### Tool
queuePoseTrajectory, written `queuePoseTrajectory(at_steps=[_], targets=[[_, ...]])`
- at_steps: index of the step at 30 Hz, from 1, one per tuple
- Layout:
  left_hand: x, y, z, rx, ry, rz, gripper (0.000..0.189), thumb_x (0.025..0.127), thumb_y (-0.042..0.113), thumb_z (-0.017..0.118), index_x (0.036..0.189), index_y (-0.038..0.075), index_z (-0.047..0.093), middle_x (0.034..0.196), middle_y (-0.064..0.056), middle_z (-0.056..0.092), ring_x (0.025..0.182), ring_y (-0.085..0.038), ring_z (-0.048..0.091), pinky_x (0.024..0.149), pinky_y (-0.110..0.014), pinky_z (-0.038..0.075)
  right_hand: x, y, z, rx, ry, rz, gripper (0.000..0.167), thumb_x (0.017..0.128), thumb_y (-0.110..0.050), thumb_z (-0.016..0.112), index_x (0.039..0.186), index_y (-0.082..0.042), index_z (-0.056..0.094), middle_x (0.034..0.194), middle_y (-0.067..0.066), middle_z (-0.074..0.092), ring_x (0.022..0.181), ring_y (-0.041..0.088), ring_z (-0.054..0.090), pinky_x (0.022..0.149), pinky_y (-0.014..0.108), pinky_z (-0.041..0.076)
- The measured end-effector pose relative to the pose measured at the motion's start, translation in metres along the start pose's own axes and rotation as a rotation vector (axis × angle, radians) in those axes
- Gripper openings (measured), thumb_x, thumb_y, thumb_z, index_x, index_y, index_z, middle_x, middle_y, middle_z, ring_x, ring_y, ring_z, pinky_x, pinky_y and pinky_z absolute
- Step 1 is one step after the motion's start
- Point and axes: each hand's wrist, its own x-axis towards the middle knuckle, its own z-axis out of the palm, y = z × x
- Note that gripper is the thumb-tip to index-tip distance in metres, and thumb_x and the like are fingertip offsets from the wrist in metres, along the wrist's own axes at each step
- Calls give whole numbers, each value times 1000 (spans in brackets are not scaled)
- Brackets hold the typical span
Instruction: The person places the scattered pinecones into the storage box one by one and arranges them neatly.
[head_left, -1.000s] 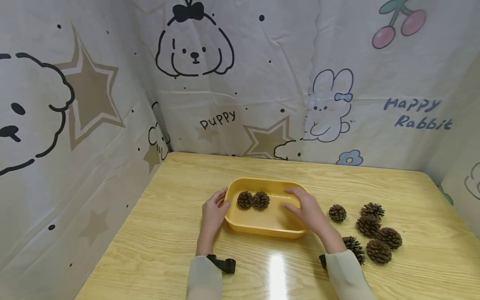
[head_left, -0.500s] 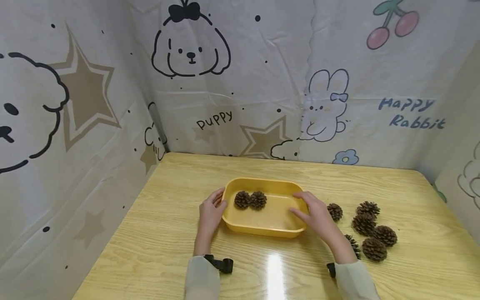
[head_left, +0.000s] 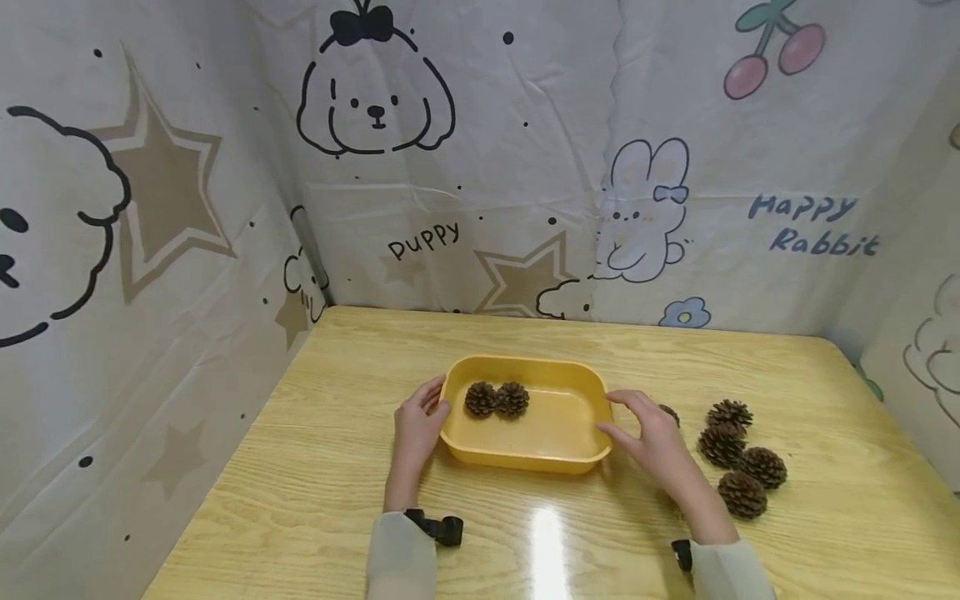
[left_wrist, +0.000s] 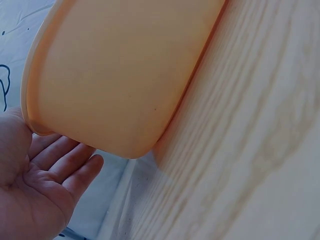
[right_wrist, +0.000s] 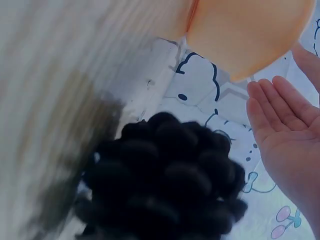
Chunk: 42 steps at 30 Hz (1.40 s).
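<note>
A yellow plastic tray (head_left: 555, 417) stands on the wooden table, with two pine cones (head_left: 497, 400) side by side in its left part. My left hand (head_left: 418, 421) holds the tray's left end, thumb at the rim and fingers along the outside wall. At the right end is my right hand (head_left: 652, 429), its fingers extended and fingertips at the rim, holding nothing. In the right wrist view those fingers (right_wrist: 272, 105) look nearly straight beside the tray wall. A dark pine cone (right_wrist: 165, 180) fills the foreground there.
Several loose pine cones (head_left: 742, 494) lie in a group right of my right forearm. Another pine cone (head_left: 670, 414) is partly hidden behind the right hand. A printed cloth (head_left: 450, 183) hangs behind the table's far edge.
My right hand has moved right, from inside the tray out to its right rim. The left hand stays at the left end. The two pine cones in the tray have not shifted within it.
</note>
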Motion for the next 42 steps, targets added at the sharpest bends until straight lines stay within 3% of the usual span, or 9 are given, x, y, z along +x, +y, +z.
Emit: queuePoseTrajectory(at_steps=[10, 18, 34, 38, 42], targets=[[-2, 5, -2, -17, -10, -10, 43, 91, 4, 59, 133, 5, 60, 134, -18, 62, 126, -31, 59, 107, -36, 52, -17, 8, -20, 9, -39, 107, 46, 88, -17, 72, 129, 0, 58, 130, 21, 60, 121, 43, 56, 99, 61, 53], [-1, 3, -3, -10, -16, -20, 43, 92, 5, 59, 134, 7, 60, 136, -17, 61, 128, -29, 58, 109, -35, 51, -27, 20, -30, -56, 10, 97, 45, 87, -14, 73, 127, 0, 59, 125, 21, 62, 116, 41, 58, 92, 60, 56], [0, 1, -2, 9, -20, -8, 43, 92, 4, 59, 136, 6, 58, 136, -18, 60, 128, -30, 58, 109, -36, 52, -42, 40, -55, -116, 24, 180, 47, 86, -13, 73, 128, 1, 57, 126, 25, 58, 111, 50, 56, 84, 67, 52], [0, 1, -2, 8, -17, -12, 44, 92, 5, 60, 135, 7, 59, 136, -17, 61, 128, -29, 58, 108, -36, 52, -45, 46, -58, -133, 56, 166, 47, 85, -12, 74, 126, 2, 58, 124, 26, 58, 108, 48, 57, 82, 66, 53], [0, 2, -1, 9, -12, -9, 43, 91, 5, 60, 134, 6, 60, 134, -18, 62, 127, -30, 59, 108, -36, 52, -50, 53, -64, -139, 63, 165, 46, 84, -9, 74, 125, 3, 57, 125, 26, 57, 112, 46, 55, 85, 66, 50]])
